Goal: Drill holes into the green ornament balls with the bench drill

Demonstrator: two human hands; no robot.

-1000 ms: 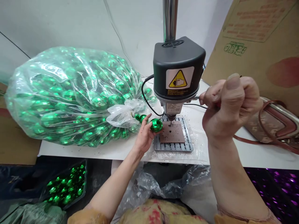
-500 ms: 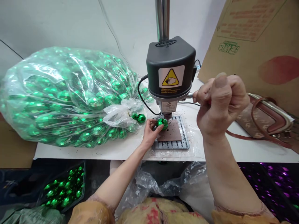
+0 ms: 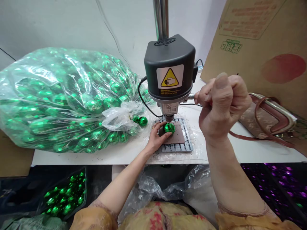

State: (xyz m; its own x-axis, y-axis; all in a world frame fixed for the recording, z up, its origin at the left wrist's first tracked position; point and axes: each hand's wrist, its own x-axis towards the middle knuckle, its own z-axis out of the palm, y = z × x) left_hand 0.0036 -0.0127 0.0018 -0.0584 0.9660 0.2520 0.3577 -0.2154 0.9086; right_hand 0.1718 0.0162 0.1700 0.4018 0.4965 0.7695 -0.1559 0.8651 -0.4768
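Observation:
My left hand [image 3: 157, 138] grips a shiny green faceted ball [image 3: 169, 128] and holds it on the brown pad of the small bench drill's base plate [image 3: 177, 147], right under the drill tip. My right hand [image 3: 222, 103] is closed in a fist round the drill's thin metal lever [image 3: 192, 95], at the right side of the black drill head [image 3: 169, 68]. A large clear plastic bag [image 3: 59, 99] full of green balls lies to the left, with two loose balls [image 3: 141, 120] at its knotted mouth.
A cardboard box [image 3: 261, 44] leans at the back right, with a brown patterned handbag [image 3: 266, 116] in front of it. Below the white table edge, a dark tray of green balls [image 3: 64, 195] sits at the left. Crumpled clear plastic [image 3: 163, 188] hangs under the drill.
My left hand carried the green ball from the base plate's left edge to under the drill tip and set it on the pad. My right fist stayed on the lever.

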